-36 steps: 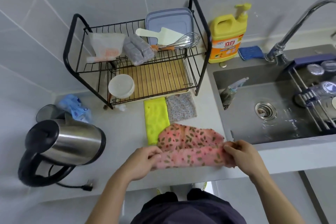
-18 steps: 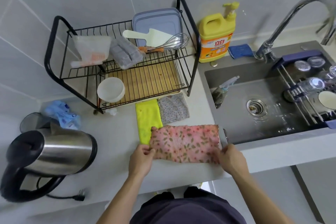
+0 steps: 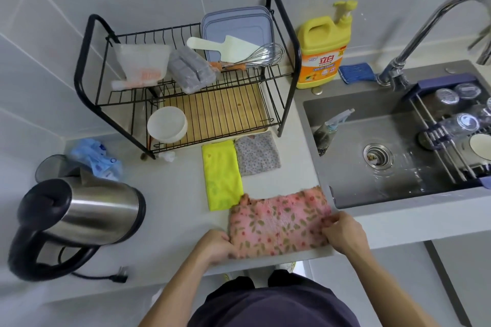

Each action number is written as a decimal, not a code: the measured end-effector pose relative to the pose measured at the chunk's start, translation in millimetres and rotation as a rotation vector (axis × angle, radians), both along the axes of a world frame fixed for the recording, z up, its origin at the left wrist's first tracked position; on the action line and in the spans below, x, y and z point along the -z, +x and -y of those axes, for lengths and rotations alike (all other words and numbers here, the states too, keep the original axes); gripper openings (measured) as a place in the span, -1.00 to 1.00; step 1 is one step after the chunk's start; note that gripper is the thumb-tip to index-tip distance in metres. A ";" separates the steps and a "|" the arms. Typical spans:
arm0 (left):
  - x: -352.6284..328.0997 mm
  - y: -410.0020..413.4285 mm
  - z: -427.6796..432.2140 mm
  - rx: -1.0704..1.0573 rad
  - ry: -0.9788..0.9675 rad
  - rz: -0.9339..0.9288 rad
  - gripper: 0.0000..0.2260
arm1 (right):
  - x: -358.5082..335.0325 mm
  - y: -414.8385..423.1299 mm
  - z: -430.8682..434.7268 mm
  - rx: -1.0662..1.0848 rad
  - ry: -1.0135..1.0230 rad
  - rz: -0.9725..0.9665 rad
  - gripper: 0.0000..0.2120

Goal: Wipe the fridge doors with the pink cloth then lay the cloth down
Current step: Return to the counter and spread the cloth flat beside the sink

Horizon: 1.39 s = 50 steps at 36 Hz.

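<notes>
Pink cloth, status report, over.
Left hand, right hand both hold pink cloth edges. Cloth flat on counter beside sink. Corner touches yellow cloth.

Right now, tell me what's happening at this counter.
A person has the pink cloth spread flat on the counter at its front edge, next to the sink. The left-hand grip holds its left edge and the right-hand grip pinches its right edge. Its far left corner meets the yellow cloth. No fridge is in view.

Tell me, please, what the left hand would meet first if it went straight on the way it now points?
The left hand points up and right and grips the pink cloth at its edge, so that comes first. Beyond it probably lies the grey floral cloth, though depth is unclear.
</notes>
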<state>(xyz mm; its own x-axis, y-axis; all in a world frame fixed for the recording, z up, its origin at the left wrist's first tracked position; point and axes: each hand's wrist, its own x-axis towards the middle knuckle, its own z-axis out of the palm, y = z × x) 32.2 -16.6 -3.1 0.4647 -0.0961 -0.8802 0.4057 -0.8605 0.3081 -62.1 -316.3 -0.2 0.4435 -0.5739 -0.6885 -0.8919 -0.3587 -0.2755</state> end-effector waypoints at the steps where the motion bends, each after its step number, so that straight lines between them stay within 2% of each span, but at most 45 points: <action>1: 1.5 -2.5 -0.5 0.013 -0.008 -0.031 -0.77 | -0.2 -1.1 -0.5 -0.013 -0.001 -0.012 -0.75; 4: 7.7 -7.2 1.4 -0.047 -0.051 -0.046 -0.75 | 3.7 -3.5 -1.3 -0.063 -0.046 -0.011 -0.79; 9: 11.1 -5.8 4.6 -0.256 -0.105 0.128 -0.84 | 5.1 -4.4 -0.5 -0.074 -0.043 -0.015 -0.81; 11: 12.9 -5.3 4.3 -0.222 -0.080 0.186 -0.83 | 3.0 -6.8 0.1 -0.099 -0.080 -0.025 -0.81; 15: 9.9 -5.8 8.9 -0.102 -0.010 0.343 -0.79 | 6.2 -12.4 2.1 -0.160 -0.129 -0.035 -0.68; 20: 13.9 -4.0 20.0 -0.107 -0.031 0.513 -0.70 | 13.9 -6.1 0.8 -0.090 -0.153 0.183 -0.68; 23: 17.2 -3.7 25.2 -0.103 -0.006 0.526 -0.79 | 14.9 1.4 1.5 -0.090 -0.224 0.291 -0.69; 26: 20.6 -6.2 25.7 -0.068 0.032 0.596 -0.95 | 21.7 9.8 4.2 -0.175 -0.325 0.407 -0.73; 30: 16.5 -7.6 25.3 -0.040 0.045 0.671 -0.86 | 35.0 23.1 11.7 -0.373 -0.363 0.529 -0.67; 35: 9.8 -4.4 27.6 -0.011 -0.034 0.683 -0.84 | 37.3 34.7 19.2 -0.501 -0.334 0.488 -0.68; 42: 2.9 2.7 34.1 0.065 -0.126 0.801 -0.80 | 30.7 35.6 24.7 -0.508 -0.341 0.437 -0.89; 45: 7.6 6.7 36.6 0.089 -0.157 0.845 -0.84 | 25.8 31.1 24.9 -0.475 -0.328 0.458 -0.84; 48: 13.9 11.1 37.9 0.134 -0.171 0.859 -0.98 | 27.7 28.0 27.0 -0.500 -0.307 0.410 -0.61; 50: 18.1 14.8 38.9 0.172 -0.135 0.838 -0.80 | 30.0 26.3 28.9 -0.506 -0.317 0.380 -0.71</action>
<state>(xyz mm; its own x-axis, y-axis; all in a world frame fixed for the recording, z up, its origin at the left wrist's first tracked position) 47.0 -55.5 -21.2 0.9249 -0.3032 -0.2295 -0.1332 -0.8236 0.5513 -35.8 -345.2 -30.2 0.8851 -0.3811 -0.2671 -0.4574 -0.8184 -0.3479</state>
